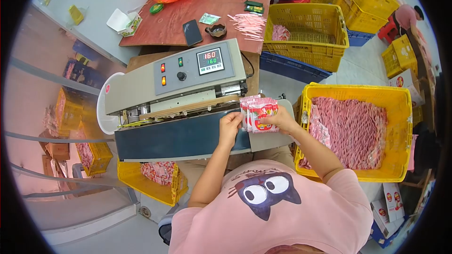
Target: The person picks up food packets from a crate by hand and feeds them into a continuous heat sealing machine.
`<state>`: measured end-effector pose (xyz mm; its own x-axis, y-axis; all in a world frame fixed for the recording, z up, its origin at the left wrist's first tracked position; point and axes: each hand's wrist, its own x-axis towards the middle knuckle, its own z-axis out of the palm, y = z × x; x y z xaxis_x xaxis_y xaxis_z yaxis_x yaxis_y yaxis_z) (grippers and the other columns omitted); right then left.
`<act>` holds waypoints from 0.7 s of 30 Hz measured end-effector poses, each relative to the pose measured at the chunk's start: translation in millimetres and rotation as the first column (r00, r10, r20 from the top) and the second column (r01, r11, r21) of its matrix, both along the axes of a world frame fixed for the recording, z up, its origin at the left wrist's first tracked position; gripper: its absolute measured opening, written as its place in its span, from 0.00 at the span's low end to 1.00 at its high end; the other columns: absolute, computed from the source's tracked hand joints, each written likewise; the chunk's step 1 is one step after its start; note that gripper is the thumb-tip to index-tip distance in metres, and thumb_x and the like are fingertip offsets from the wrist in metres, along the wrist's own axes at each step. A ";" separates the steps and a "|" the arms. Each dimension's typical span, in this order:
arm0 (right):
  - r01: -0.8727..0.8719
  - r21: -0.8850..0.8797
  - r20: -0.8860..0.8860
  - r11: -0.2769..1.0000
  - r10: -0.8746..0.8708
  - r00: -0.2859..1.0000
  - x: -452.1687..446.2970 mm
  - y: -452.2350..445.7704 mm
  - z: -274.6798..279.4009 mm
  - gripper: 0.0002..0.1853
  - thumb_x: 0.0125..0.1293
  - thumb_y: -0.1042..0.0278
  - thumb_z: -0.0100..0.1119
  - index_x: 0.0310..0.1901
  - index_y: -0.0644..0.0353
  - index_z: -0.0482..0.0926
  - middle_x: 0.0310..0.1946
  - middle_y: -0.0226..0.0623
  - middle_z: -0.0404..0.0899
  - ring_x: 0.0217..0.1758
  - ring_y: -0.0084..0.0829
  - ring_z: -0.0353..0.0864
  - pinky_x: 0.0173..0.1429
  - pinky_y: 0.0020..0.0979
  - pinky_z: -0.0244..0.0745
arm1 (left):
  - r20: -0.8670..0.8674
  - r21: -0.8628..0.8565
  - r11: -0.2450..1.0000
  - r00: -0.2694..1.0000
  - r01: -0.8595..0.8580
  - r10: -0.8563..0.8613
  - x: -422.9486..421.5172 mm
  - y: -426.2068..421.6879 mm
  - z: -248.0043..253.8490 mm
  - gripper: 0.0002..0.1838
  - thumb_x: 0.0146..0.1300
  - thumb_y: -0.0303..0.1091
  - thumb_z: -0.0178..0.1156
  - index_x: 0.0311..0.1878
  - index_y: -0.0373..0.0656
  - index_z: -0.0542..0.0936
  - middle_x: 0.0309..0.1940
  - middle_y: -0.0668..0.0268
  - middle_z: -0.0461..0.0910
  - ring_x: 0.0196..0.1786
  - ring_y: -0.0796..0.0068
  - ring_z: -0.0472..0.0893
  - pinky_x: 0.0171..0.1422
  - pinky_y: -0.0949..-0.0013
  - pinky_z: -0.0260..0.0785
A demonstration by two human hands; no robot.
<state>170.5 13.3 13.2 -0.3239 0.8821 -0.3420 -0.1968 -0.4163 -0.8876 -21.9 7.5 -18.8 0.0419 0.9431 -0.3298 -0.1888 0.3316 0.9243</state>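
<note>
A small fanned stack of red-and-white printed packets point(262, 115) is at the right end of the band sealing machine point(141, 91). My right hand point(284, 121) grips the stack from the right, thumb across the front. On the other side, my left hand point(230, 129) has its fingers pinched together at the left edge of the packets, above the dark conveyor belt point(183, 136). What exactly those fingertips hold is partly hidden. The machine's display point(210, 61) reads 160 in red and in green, and its switches are lit.
At my right stands a yellow crate point(406, 136) full of pink packets. Another yellow crate point(123, 175) with packets sits below the machine's left. The red-brown table point(165, 23) behind bears a phone point(192, 33), a small bowl point(216, 30) and pink sticks point(248, 26). Other people sit farther back.
</note>
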 end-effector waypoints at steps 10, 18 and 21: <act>0.006 -0.095 0.006 0.995 -0.005 1.000 0.3 4.3 -1.2 0.19 0.45 0.81 0.64 0.42 0.64 0.75 0.36 0.36 0.80 0.36 0.25 0.79 0.44 0.28 0.75 | 0.114 -0.086 0.983 0.978 -0.163 0.172 -27.2 6.0 -5.1 0.07 0.56 0.27 0.57 0.35 0.33 0.77 0.17 0.72 0.71 0.14 0.89 0.65 0.14 0.84 0.50; -0.005 -0.113 -0.083 0.994 -0.004 0.997 2.0 8.6 1.8 0.17 0.45 0.81 0.64 0.41 0.64 0.75 0.36 0.37 0.80 0.35 0.26 0.80 0.43 0.28 0.75 | -0.265 0.464 0.741 0.721 -0.486 0.640 -65.6 -17.6 -10.8 0.05 0.58 0.28 0.58 0.34 0.35 0.75 0.20 0.71 0.71 0.19 0.88 0.65 0.20 0.83 0.55; -0.019 -0.128 -0.073 0.992 0.010 0.997 0.2 11.3 -0.1 0.17 0.46 0.80 0.63 0.41 0.64 0.76 0.36 0.37 0.80 0.35 0.25 0.80 0.42 0.28 0.75 | -0.258 0.281 0.904 0.881 -0.323 0.395 -26.0 -23.3 8.5 0.09 0.60 0.34 0.57 0.34 0.37 0.77 0.23 0.72 0.73 0.20 0.89 0.65 0.23 0.82 0.58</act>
